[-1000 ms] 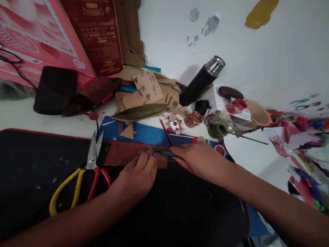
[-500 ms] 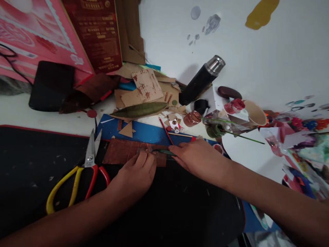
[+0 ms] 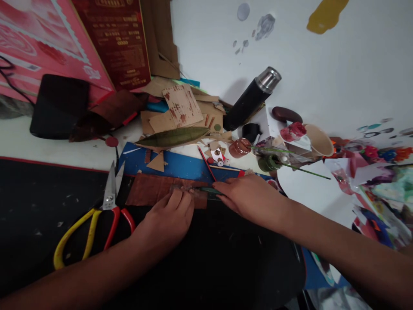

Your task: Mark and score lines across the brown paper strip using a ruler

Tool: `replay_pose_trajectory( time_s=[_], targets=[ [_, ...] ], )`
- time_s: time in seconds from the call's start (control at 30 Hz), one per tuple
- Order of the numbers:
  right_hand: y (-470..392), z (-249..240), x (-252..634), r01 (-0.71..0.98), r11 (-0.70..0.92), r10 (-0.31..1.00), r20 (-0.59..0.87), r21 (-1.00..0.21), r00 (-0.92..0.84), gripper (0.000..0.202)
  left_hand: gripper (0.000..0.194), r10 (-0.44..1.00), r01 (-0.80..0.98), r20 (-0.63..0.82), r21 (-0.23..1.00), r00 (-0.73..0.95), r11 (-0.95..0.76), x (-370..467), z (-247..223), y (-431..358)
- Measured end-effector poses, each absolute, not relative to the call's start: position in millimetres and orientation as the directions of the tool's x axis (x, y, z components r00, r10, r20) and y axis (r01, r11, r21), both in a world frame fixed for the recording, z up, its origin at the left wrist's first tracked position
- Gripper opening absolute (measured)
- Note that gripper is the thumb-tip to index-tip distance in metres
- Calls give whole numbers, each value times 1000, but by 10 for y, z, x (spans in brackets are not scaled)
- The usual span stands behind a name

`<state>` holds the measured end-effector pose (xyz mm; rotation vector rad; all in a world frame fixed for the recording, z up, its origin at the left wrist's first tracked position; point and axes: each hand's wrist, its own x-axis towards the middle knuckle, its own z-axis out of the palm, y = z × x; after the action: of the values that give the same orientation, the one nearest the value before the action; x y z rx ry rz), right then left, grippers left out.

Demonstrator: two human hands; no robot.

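A flat reddish-brown strip (image 3: 150, 189) lies along the black mat's back edge. My left hand (image 3: 172, 215) rests at the strip's right part, fingers pressed together on a small clear piece (image 3: 177, 187) whose shape is hard to make out. From the right, my right hand (image 3: 243, 193) grips a slim dark green tool (image 3: 208, 190), its fingers closed round the right end. The tool's left tip reaches the strip beside my left fingertips. Open scissors (image 3: 109, 200) with yellow and red handles lie left of the strip.
Behind the mat (image 3: 226, 258) are a blue board (image 3: 180, 167), cardboard scraps, a long green leaf shape (image 3: 174, 137), paint jars (image 3: 239, 147) and a leaning black thermos (image 3: 251, 99). White paper (image 3: 303, 189) lies right. A black case (image 3: 60, 105) stands back left.
The whole view has shifted slightly, so most things sit a little further left. Both hands keep nearly the same hold; the green tool shows slightly more between them.
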<state>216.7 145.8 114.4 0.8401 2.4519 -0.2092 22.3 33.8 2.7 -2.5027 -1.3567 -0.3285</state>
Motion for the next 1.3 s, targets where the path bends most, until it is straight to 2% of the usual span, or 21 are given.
replay_pose_trajectory(
  time_s=[0.27,0.4,0.73,1.3],
  targets=[
    [1479,1230,2291,636,772,528,-542,-14,-654,21,39,785,845,320,-130,531,-518,231,36,344],
    [1459,1214,2246,640,768,548,-478,-39,-686,24,40,780,841,321,-131,537,-525,228,32,343],
    [1472,1096,2225,630,775,539,-482,-36,-691,23,31,777,843,330,-141,535,-520,225,43,349],
    [1501,1027,2242,606,793,519,-450,-62,-726,27,35,785,841,312,-121,536,-527,223,61,353]
  ],
)
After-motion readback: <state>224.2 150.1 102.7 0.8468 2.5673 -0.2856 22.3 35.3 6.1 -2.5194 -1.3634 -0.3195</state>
